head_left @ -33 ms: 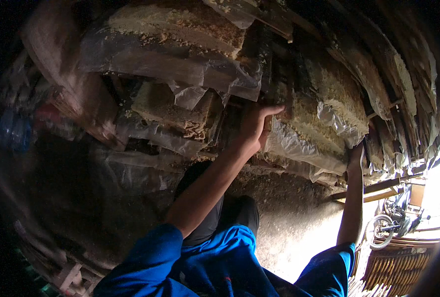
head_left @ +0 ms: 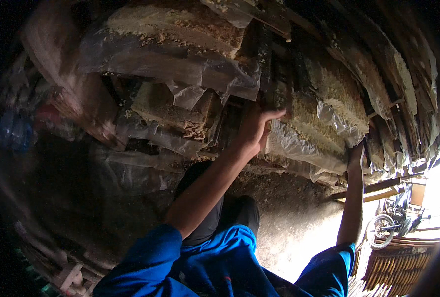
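A long tray (head_left: 299, 148) lined with crinkled clear plastic holds a pale, crumbly layer (head_left: 306, 123) and sits among stacked shelves in front of me. My left hand (head_left: 254, 127) is wrapped around the tray's left end, with the thumb stretched over the top edge; its other fingers are mostly hidden behind that end. At the right end, my right hand (head_left: 357, 154) reaches up against the tray beside the hanging plastic. Its fingers are hidden, so their grip does not show.
More plastic-draped trays (head_left: 145, 64) with crumbly contents fill the rack above and to the left. A slanted wooden post (head_left: 76, 84) stands at left. Below lies the dirt floor (head_left: 284, 213). At lower right are a motorcycle (head_left: 382, 230) and a woven slatted panel (head_left: 396, 270) in bright daylight.
My left hand has shifted very slightly downward at the tray's end. The right hand shows no visible movement.
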`<control>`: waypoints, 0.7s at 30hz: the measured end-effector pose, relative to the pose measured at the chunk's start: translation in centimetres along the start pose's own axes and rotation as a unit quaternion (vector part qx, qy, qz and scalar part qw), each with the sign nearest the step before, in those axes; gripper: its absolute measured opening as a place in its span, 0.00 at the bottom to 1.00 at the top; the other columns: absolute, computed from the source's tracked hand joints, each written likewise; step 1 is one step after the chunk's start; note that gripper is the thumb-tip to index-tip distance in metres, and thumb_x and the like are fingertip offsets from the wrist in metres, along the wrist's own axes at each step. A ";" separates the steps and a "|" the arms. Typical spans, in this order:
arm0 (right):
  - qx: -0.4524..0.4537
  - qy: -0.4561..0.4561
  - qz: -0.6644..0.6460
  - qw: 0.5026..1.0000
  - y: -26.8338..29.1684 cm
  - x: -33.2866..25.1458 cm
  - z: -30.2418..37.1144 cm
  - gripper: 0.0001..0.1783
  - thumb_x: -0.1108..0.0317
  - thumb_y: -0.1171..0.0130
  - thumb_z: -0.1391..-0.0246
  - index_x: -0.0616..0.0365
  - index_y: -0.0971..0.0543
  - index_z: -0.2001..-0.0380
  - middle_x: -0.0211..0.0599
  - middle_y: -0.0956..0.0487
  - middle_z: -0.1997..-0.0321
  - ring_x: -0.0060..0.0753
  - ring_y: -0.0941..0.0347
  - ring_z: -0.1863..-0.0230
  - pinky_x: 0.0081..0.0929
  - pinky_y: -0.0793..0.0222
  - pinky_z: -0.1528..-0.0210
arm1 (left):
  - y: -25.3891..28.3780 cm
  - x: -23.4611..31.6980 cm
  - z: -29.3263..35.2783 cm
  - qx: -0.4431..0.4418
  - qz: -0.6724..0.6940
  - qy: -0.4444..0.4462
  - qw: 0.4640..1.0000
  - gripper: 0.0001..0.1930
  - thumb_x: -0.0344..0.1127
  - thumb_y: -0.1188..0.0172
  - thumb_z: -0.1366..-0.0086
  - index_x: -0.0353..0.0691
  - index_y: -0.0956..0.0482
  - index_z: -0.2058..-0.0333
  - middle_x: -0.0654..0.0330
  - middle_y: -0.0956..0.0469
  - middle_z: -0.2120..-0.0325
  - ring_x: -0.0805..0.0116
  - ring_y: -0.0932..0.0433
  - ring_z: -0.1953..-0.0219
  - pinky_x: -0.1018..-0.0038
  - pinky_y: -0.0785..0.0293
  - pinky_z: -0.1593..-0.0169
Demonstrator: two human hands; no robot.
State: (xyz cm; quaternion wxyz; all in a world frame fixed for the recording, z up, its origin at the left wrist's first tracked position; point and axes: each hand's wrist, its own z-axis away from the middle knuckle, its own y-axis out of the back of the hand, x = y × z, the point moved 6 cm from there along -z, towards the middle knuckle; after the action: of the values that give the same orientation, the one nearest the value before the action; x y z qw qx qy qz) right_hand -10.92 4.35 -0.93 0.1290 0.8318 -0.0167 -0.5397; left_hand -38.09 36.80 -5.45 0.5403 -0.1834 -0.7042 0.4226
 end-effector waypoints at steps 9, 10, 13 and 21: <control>0.018 -0.069 -0.117 0.991 0.6 2.1 -1.6 0.26 0.59 0.50 0.41 0.57 0.36 0.42 0.43 0.31 0.44 0.39 0.32 0.46 0.33 0.35 0.45 | 1.0 -1.2 -1.8 0.008 -0.029 -0.067 0.997 0.20 0.31 0.42 0.44 0.33 0.27 0.52 0.52 0.25 0.55 0.60 0.27 0.52 0.63 0.31 0.46; 0.023 -0.060 -0.092 0.994 1.3 2.0 -2.0 0.26 0.58 0.51 0.41 0.57 0.35 0.42 0.43 0.31 0.44 0.39 0.32 0.46 0.33 0.35 0.46 | 2.0 -2.6 -3.2 0.021 -0.046 -0.064 0.997 0.20 0.33 0.42 0.44 0.33 0.27 0.52 0.52 0.26 0.54 0.60 0.27 0.51 0.63 0.31 0.46; 0.026 -0.062 -0.056 0.996 0.4 2.0 -5.2 0.26 0.57 0.52 0.41 0.57 0.35 0.42 0.43 0.30 0.45 0.39 0.31 0.48 0.34 0.34 0.47 | 3.3 -2.7 -6.8 0.054 -0.118 -0.012 0.992 0.21 0.40 0.44 0.42 0.34 0.26 0.53 0.51 0.27 0.53 0.60 0.28 0.51 0.60 0.31 0.46; 0.012 -0.043 -0.018 0.999 1.2 2.0 -5.5 0.26 0.53 0.57 0.39 0.57 0.34 0.43 0.44 0.28 0.48 0.39 0.29 0.51 0.35 0.30 0.50 | 1.1 -0.4 -4.0 0.112 -0.065 -0.001 0.992 0.17 0.41 0.44 0.40 0.38 0.26 0.55 0.55 0.27 0.55 0.64 0.26 0.56 0.65 0.30 0.49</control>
State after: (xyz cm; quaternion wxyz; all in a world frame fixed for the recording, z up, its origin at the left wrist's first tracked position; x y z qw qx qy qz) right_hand -4.96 3.96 -0.28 0.1086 0.8092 -0.0140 -0.5772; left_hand -34.46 38.74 -6.36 0.5833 -0.0754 -0.6633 0.4627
